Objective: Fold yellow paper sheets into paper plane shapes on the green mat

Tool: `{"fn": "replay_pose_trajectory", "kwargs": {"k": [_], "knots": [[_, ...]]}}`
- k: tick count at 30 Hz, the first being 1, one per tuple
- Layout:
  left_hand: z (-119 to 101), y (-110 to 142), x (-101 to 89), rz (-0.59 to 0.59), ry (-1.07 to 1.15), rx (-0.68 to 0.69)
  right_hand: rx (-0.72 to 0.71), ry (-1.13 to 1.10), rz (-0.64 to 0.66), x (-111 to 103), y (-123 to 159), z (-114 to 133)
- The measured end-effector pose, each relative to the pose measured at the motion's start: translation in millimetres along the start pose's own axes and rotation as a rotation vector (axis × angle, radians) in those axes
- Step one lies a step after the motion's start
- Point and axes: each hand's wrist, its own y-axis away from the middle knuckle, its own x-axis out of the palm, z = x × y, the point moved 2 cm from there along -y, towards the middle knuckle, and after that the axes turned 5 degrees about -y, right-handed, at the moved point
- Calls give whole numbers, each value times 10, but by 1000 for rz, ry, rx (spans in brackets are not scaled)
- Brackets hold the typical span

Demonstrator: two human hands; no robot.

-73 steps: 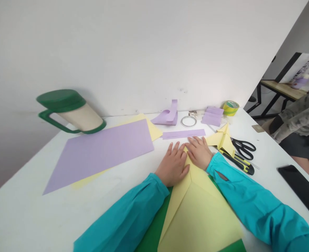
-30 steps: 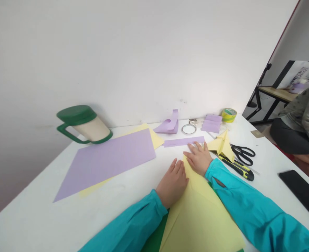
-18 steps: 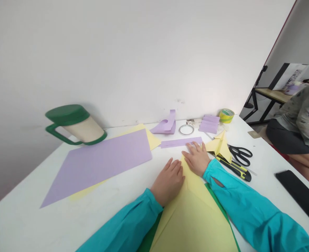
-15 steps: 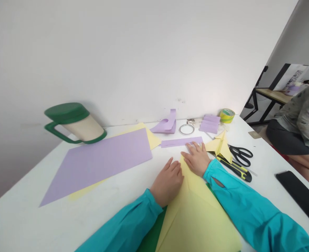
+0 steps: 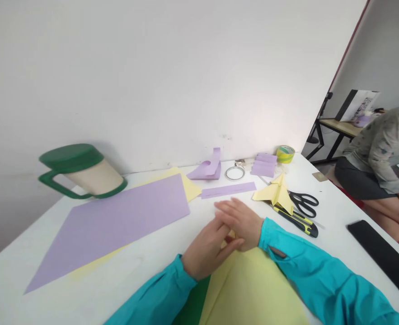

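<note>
Yellow sheet [image 5: 260, 289], partly behind left hand [image 5: 204, 250], right hand [image 5: 246, 223], fingers overlapping, pinch unclear, paper plane [image 5: 276, 194], scissors [image 5: 294, 197] nearby

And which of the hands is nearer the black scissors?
Right. The right hand is left of the black scissors, a little closer to the wearer; the left hand is farther left and closer still to the wearer.

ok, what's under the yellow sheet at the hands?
A green sheet shows from under the left edge of the yellow sheet, beside the left sleeve. How far it runs beneath, or whether anything else lies there, can't be seen; the yellow covers it.
</note>
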Motion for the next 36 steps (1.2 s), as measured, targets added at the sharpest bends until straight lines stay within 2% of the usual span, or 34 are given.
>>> {"fn": "replay_pose_trajectory", "kwargs": {"k": [2, 6, 11, 16, 21, 28, 36], "knots": [[-57, 9, 3, 72, 114, -3, -82, 11, 68, 50, 28, 49], [-74, 23, 14, 124, 28, 39, -19, 165, 179, 138, 68, 73], [33, 18, 47, 143, -261, 83, 212, 138, 111, 80, 18, -41], [212, 77, 195, 76, -444, 95, 375, 113, 41, 8, 46, -292], [251, 112, 342, 127, -409, 80, 381, 23, 82, 106, 63, -370], [220, 91, 394, 142, -397, 98, 413, -13, 143, 132, 44, -346], [211, 114, 444, 163, -479, 146, 420, 3, 178, 152, 46, -342]]}}
